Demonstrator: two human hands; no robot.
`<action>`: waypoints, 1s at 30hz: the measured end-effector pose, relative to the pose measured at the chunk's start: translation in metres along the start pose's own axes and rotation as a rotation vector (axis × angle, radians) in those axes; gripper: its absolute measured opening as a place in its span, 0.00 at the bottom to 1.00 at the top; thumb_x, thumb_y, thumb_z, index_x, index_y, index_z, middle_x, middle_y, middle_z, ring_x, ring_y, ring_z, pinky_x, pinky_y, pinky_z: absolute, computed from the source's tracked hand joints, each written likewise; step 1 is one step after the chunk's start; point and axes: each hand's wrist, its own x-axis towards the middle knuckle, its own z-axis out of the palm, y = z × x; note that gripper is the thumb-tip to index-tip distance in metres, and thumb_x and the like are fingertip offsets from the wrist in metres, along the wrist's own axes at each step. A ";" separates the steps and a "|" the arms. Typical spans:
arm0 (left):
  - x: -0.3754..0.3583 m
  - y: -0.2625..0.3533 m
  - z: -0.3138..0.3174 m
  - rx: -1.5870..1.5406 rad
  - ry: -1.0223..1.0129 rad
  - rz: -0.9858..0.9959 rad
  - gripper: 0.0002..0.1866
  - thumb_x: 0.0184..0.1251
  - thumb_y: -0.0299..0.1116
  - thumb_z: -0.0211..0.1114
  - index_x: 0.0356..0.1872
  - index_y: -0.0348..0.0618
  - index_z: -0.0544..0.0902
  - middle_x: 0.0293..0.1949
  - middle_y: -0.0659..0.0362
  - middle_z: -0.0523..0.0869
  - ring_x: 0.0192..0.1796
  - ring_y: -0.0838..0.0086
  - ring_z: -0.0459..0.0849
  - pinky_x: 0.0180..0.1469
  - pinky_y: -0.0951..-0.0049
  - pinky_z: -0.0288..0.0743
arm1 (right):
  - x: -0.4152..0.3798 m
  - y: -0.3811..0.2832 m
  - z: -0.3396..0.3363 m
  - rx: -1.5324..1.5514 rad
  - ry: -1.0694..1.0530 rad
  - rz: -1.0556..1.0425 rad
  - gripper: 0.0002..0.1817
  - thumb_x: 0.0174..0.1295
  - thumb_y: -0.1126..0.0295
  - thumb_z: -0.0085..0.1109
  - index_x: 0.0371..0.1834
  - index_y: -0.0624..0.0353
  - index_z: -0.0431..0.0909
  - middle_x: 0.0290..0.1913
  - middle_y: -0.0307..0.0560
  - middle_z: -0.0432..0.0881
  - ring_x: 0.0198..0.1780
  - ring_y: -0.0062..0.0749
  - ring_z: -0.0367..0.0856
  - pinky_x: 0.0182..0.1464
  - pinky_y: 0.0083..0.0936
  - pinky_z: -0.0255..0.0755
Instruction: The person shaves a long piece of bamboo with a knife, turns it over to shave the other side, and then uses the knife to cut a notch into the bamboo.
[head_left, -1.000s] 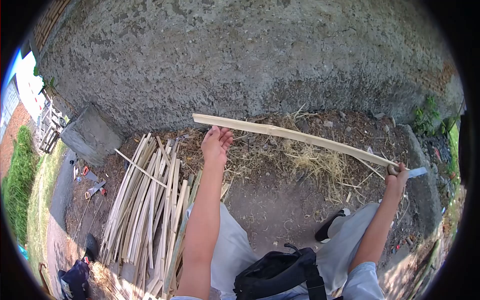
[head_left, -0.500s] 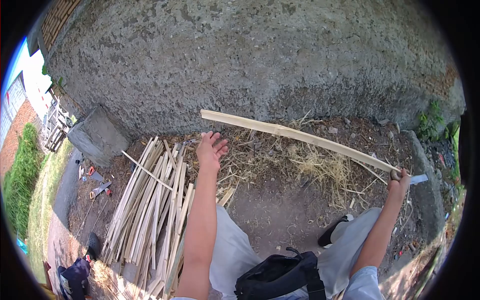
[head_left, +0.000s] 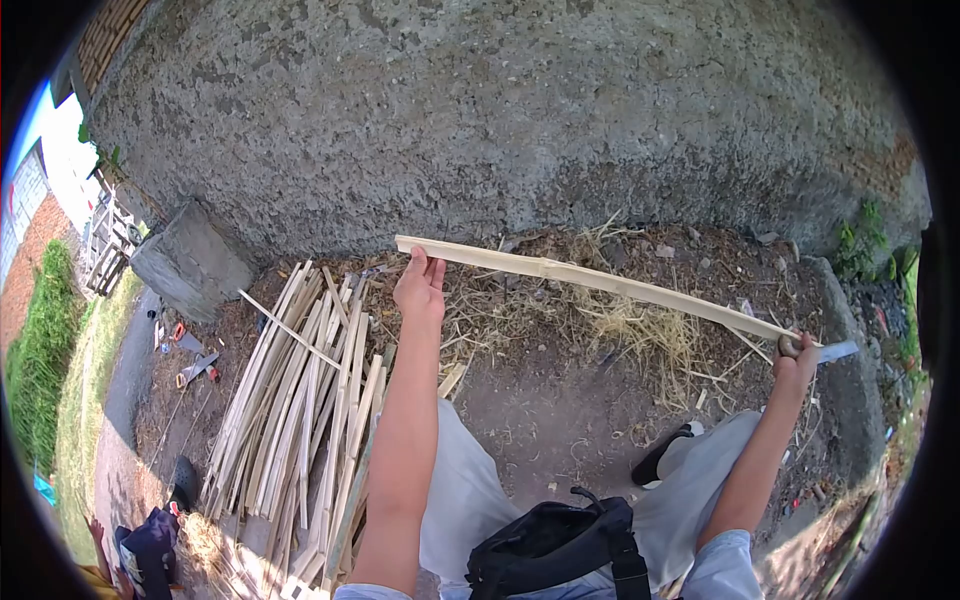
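Note:
A long pale bamboo strip [head_left: 640, 290] with a node along it spans the view in front of me, sloping down to the right. My left hand [head_left: 420, 292] is closed at its left end, thumb and fingers on the lower edge. At the other end my right hand [head_left: 795, 368] grips a knife [head_left: 838, 352], whose rounded brown handle end shows at the thumb and whose pale blade points right. The strip's right end lies against this hand; whether the fingers also pinch it is hard to make out.
A heap of split strips [head_left: 300, 400] lies on the ground at left. Beyond it are handsaws [head_left: 196, 370] and a concrete block [head_left: 192, 262]. Straw-like shavings [head_left: 650, 335] lie below the rough wall [head_left: 520, 120]. Another person's hand [head_left: 98, 532] shows at lower left.
My left hand, open and below the strip before, has risen and closed on its left end. That end has dropped slightly. My right hand keeps its hold with little movement.

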 end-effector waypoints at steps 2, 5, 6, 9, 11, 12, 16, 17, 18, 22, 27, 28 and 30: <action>-0.001 0.000 0.003 0.003 0.050 0.007 0.13 0.66 0.35 0.66 0.46 0.37 0.82 0.42 0.60 0.84 0.42 0.73 0.83 0.43 0.75 0.82 | -0.002 0.000 0.005 0.007 -0.008 0.002 0.06 0.69 0.69 0.50 0.38 0.61 0.73 0.38 0.49 0.78 0.41 0.41 0.79 0.43 0.44 0.78; -0.014 0.001 0.003 0.030 0.128 0.026 0.12 0.66 0.34 0.66 0.44 0.37 0.82 0.40 0.59 0.84 0.39 0.74 0.84 0.40 0.78 0.82 | -0.003 0.000 -0.001 -0.002 -0.017 0.019 0.06 0.69 0.69 0.51 0.39 0.60 0.73 0.38 0.48 0.79 0.41 0.40 0.80 0.44 0.43 0.78; -0.013 0.001 0.005 0.034 0.144 0.039 0.11 0.66 0.33 0.66 0.43 0.36 0.83 0.39 0.59 0.84 0.38 0.74 0.84 0.40 0.79 0.82 | -0.002 -0.001 -0.001 -0.008 -0.020 0.024 0.06 0.69 0.69 0.51 0.40 0.60 0.73 0.38 0.48 0.79 0.41 0.40 0.80 0.44 0.43 0.78; -0.016 0.002 0.008 0.057 0.204 0.064 0.10 0.66 0.31 0.66 0.42 0.35 0.83 0.38 0.58 0.85 0.36 0.74 0.84 0.37 0.79 0.83 | 0.004 -0.001 0.002 -0.005 -0.033 0.038 0.06 0.68 0.69 0.51 0.41 0.59 0.74 0.39 0.47 0.80 0.42 0.40 0.80 0.45 0.42 0.78; -0.016 0.003 0.009 0.035 0.215 0.063 0.09 0.66 0.30 0.66 0.41 0.35 0.83 0.37 0.57 0.85 0.36 0.74 0.84 0.36 0.78 0.83 | 0.011 0.000 -0.003 -0.005 -0.036 0.047 0.06 0.68 0.68 0.52 0.42 0.58 0.74 0.40 0.47 0.80 0.43 0.40 0.80 0.46 0.41 0.78; -0.015 0.003 0.009 0.027 0.216 0.061 0.08 0.66 0.30 0.65 0.41 0.35 0.83 0.37 0.57 0.85 0.35 0.74 0.84 0.36 0.78 0.84 | 0.008 -0.001 -0.002 -0.008 -0.031 0.043 0.06 0.68 0.68 0.52 0.42 0.58 0.74 0.41 0.47 0.80 0.44 0.40 0.80 0.46 0.41 0.78; -0.015 0.003 0.004 0.018 0.186 0.047 0.08 0.66 0.29 0.65 0.40 0.35 0.82 0.37 0.57 0.84 0.37 0.73 0.84 0.38 0.76 0.84 | -0.006 -0.003 0.002 -0.015 -0.019 0.037 0.07 0.68 0.68 0.53 0.43 0.58 0.74 0.42 0.48 0.81 0.44 0.40 0.81 0.47 0.41 0.78; -0.015 0.004 0.004 0.033 0.182 0.025 0.08 0.67 0.29 0.65 0.41 0.35 0.82 0.38 0.57 0.84 0.37 0.72 0.84 0.39 0.75 0.84 | -0.008 -0.004 0.003 -0.010 -0.015 0.035 0.07 0.67 0.68 0.53 0.43 0.58 0.74 0.42 0.48 0.81 0.44 0.39 0.81 0.47 0.41 0.78; -0.015 0.005 0.004 0.049 0.177 0.002 0.08 0.67 0.29 0.64 0.41 0.35 0.82 0.38 0.56 0.84 0.38 0.72 0.84 0.40 0.75 0.84 | -0.006 -0.004 0.001 -0.010 -0.017 0.030 0.07 0.67 0.68 0.53 0.43 0.58 0.74 0.42 0.48 0.81 0.44 0.39 0.81 0.47 0.41 0.78; -0.011 0.010 0.001 0.104 0.058 0.003 0.09 0.71 0.30 0.59 0.44 0.34 0.79 0.39 0.56 0.83 0.39 0.70 0.84 0.43 0.72 0.84 | 0.007 -0.005 -0.006 -0.008 -0.014 0.026 0.06 0.68 0.68 0.53 0.41 0.58 0.74 0.41 0.48 0.81 0.44 0.38 0.81 0.47 0.40 0.78; -0.003 0.016 -0.006 0.053 -0.030 0.027 0.08 0.74 0.29 0.54 0.44 0.34 0.77 0.39 0.56 0.83 0.37 0.72 0.85 0.41 0.72 0.85 | 0.018 -0.004 -0.013 -0.026 -0.015 0.026 0.06 0.68 0.69 0.52 0.39 0.60 0.73 0.39 0.46 0.80 0.41 0.37 0.81 0.46 0.41 0.78; 0.003 0.016 -0.011 0.036 -0.057 0.029 0.07 0.74 0.28 0.53 0.44 0.34 0.76 0.39 0.56 0.83 0.36 0.72 0.85 0.40 0.73 0.85 | 0.021 -0.003 -0.014 -0.012 -0.014 0.028 0.06 0.68 0.69 0.52 0.39 0.60 0.73 0.38 0.46 0.80 0.41 0.37 0.81 0.46 0.41 0.78; 0.015 0.016 -0.017 -0.150 0.027 -0.095 0.07 0.74 0.28 0.53 0.42 0.36 0.77 0.39 0.57 0.84 0.35 0.73 0.85 0.36 0.75 0.85 | 0.024 0.000 -0.015 0.012 -0.020 0.009 0.06 0.69 0.69 0.52 0.37 0.60 0.73 0.37 0.46 0.79 0.39 0.37 0.80 0.44 0.42 0.78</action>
